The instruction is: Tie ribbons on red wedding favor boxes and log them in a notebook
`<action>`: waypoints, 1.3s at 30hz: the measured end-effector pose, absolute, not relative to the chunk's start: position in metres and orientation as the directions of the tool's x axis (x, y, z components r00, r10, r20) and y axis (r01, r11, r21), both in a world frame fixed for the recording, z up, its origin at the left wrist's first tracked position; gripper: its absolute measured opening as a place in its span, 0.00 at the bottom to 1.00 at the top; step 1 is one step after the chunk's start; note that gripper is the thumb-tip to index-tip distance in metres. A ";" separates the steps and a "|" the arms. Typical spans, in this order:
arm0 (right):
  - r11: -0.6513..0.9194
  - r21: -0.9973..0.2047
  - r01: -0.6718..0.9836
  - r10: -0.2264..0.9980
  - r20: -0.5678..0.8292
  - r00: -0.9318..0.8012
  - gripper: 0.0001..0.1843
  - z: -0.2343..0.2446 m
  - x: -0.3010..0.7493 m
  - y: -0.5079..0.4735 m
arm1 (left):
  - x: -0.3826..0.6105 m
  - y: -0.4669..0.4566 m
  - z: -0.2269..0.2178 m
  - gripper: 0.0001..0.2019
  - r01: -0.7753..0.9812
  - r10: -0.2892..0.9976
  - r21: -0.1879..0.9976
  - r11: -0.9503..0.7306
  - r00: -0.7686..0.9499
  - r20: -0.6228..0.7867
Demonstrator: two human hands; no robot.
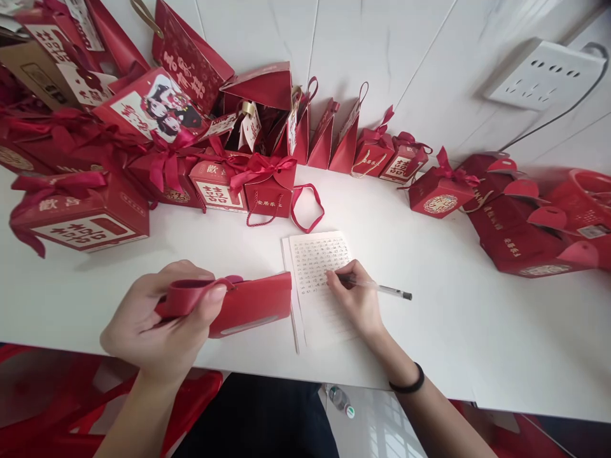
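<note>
My left hand (165,318) is closed round the ribbon handle of a red gift box (255,302), held up over the near left part of the table. The box's right end comes close to a notepad (317,312) covered with rows of small handwritten entries on its upper half. My right hand (356,299) grips a pen (382,288) and rests on the pad's right side, with the pen's clear barrel pointing right. The pen's tip is hidden by my fingers. A black band circles my right wrist.
Red gift boxes with ribbon bows (90,213) crowd the white table's (429,324) left and back. Slim red bags (346,143) lean against the tiled wall. More dark red boxes (525,229) and a red basket (585,197) stand right, below a power socket (544,73). A bottle (340,399) lies on the floor.
</note>
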State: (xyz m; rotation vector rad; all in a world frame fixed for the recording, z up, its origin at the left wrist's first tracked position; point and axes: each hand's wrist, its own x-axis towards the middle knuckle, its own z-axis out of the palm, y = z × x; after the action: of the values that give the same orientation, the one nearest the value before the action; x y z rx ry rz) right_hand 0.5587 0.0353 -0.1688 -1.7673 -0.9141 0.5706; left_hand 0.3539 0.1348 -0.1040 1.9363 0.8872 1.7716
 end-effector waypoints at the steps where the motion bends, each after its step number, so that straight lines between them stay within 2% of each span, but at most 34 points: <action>1: -0.202 -0.916 0.347 0.810 0.043 0.585 0.14 -0.168 0.558 0.035 | 0.354 0.136 -0.104 0.04 0.194 0.656 0.641 -0.743 0.020 0.754; 5: -0.261 -0.871 0.415 0.824 0.023 0.566 0.18 -0.166 0.557 0.035 | 0.353 0.138 -0.104 0.04 0.167 0.622 0.607 -0.777 0.059 0.781; 13: -0.279 -0.845 0.457 0.838 0.018 0.546 0.18 -0.171 0.557 0.035 | 0.354 0.141 -0.105 0.04 0.125 0.583 0.574 -0.809 0.048 0.811; 23: -0.269 -0.848 0.456 0.823 0.043 0.566 0.16 -0.172 0.557 0.035 | 0.354 0.139 -0.106 0.04 0.150 0.599 0.586 -0.796 0.051 0.799; 28: -0.304 -0.855 0.420 0.816 -0.006 0.579 0.17 -0.170 0.557 0.036 | 0.353 0.138 -0.106 0.05 0.138 0.612 0.602 -0.787 0.048 0.789; 34: -0.297 -0.848 0.440 0.804 0.027 0.594 0.17 -0.170 0.556 0.035 | 0.352 0.137 -0.109 0.07 0.125 0.638 0.631 -0.766 0.024 0.769; 39: -0.273 -0.850 0.451 0.811 0.048 0.583 0.17 -0.171 0.556 0.035 | 0.352 0.136 -0.107 0.05 0.127 0.677 0.669 -0.732 0.026 0.735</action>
State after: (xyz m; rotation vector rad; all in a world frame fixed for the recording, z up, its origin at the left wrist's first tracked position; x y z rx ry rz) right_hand 0.5560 0.0353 -0.1711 -1.9139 -1.0145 0.5051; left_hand 0.3524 0.1358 -0.1074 1.8906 0.8157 1.7518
